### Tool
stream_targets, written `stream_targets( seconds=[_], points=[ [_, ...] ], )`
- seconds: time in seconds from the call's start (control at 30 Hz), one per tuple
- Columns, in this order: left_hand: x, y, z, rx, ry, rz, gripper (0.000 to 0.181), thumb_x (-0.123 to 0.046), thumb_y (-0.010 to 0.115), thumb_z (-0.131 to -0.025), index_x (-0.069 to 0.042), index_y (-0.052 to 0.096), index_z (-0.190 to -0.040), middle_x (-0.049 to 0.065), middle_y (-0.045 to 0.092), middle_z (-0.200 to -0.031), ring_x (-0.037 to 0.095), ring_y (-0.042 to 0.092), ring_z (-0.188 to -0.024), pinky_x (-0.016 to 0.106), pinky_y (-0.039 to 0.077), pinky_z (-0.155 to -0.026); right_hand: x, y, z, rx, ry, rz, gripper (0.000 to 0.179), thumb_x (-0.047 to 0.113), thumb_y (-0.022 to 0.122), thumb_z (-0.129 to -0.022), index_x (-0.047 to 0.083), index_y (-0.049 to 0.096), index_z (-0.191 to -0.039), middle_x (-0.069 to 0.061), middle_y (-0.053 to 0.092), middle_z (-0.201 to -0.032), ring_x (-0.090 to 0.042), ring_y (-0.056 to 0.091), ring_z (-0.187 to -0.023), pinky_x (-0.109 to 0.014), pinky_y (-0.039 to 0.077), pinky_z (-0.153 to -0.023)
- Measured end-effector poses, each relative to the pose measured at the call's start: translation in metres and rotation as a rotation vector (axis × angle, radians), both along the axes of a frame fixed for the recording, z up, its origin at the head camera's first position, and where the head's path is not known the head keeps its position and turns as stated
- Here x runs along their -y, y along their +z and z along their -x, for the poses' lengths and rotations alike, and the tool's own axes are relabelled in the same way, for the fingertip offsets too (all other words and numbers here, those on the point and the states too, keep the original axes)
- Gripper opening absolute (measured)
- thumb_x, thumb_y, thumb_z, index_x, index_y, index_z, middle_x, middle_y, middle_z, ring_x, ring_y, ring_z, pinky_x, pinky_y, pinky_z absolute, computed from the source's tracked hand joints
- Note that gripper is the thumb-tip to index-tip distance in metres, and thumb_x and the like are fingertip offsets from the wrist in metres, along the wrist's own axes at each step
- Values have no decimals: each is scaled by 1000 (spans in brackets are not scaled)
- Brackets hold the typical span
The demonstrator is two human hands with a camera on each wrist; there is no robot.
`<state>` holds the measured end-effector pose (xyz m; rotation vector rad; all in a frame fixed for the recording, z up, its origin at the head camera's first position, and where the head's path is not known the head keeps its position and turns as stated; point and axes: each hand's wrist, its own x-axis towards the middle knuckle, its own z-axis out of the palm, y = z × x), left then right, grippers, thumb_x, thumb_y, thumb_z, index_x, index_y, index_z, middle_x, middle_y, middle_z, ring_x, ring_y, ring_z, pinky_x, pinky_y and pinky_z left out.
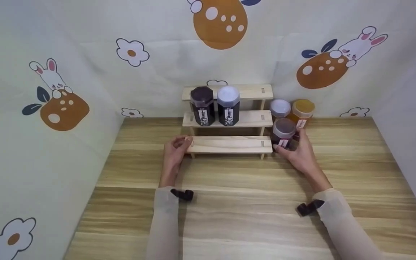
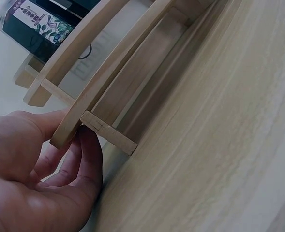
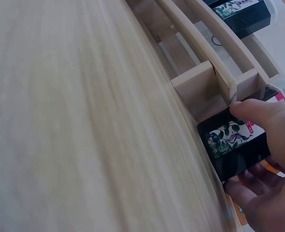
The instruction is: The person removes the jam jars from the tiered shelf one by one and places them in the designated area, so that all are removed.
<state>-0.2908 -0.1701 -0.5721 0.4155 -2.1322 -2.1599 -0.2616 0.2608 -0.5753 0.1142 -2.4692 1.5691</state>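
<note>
A three-step wooden rack (image 1: pixel 229 144) stands against the back wall. At the left end of its lowest step, my left hand (image 1: pixel 176 148) pinches the board, thumb on top and fingers beneath, as the left wrist view shows. My right hand (image 1: pixel 302 153) grips a dark jar (image 3: pixel 236 140) with a label, upright on the table by the rack's right end. Two dark jars stand on the middle step, one with a dark lid (image 1: pixel 202 104) and one with a white lid (image 1: pixel 228 104).
Behind the gripped jar stand a white-lidded jar (image 1: pixel 280 107) and an orange jar (image 1: pixel 303 110) with a yellow lid. Printed cloth walls (image 1: pixel 157 83) enclose the wood-grain table (image 1: pixel 244 216) at the back and sides.
</note>
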Motion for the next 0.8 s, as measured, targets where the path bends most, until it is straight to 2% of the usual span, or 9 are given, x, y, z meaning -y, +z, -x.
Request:
stream_targets(
  seconds=[0.27, 0.43, 0.53, 0.7, 0.8],
  points=[
    [5, 0, -1, -11, -2, 2, 34, -20, 84, -97, 1, 72, -122, 4, 75, -101, 10, 69, -89, 19, 56, -75, 6, -1, 2, 7, 32, 48, 87, 10, 92, -87, -3, 37, -153, -30, 53, -151, -48, 53, -144, -60, 43, -122],
    [7, -1, -2, -54, -6, -4, 33, -17, 83, -97, 3, 72, -121, 6, 77, -99, 10, 69, -88, 19, 55, -75, 7, 0, 1, 17, 48, 70, 86, 12, 91, -88, -4, 37, -153, -28, 53, -151, -46, 54, -145, -57, 45, -121],
    [6, -1, -2, -34, -6, 0, 35, -19, 84, -97, 2, 72, -122, 8, 77, -104, 11, 69, -91, 19, 55, -77, 5, 1, 0, 21, 45, 61, 87, 16, 92, -89, -4, 38, -153, -29, 53, -151, -48, 54, -144, -58, 44, -122],
    [3, 0, -2, 7, -2, 21, 37, -23, 85, -97, -2, 73, -124, 8, 75, -108, 14, 68, -95, 21, 55, -79, 3, 8, -2, 33, 4, 49, 93, 23, 93, -88, -1, 35, -157, -27, 51, -155, -43, 52, -146, -58, 40, -124],
    [2, 0, -2, 13, -4, 25, 37, -24, 85, -96, -2, 73, -124, 8, 75, -108, 14, 68, -95, 21, 55, -79, 2, 15, -3, 0, -48, 77, 96, 22, 94, -87, 1, 34, -159, -23, 50, -157, -38, 49, -146, -59, 39, -124]
  ],
)
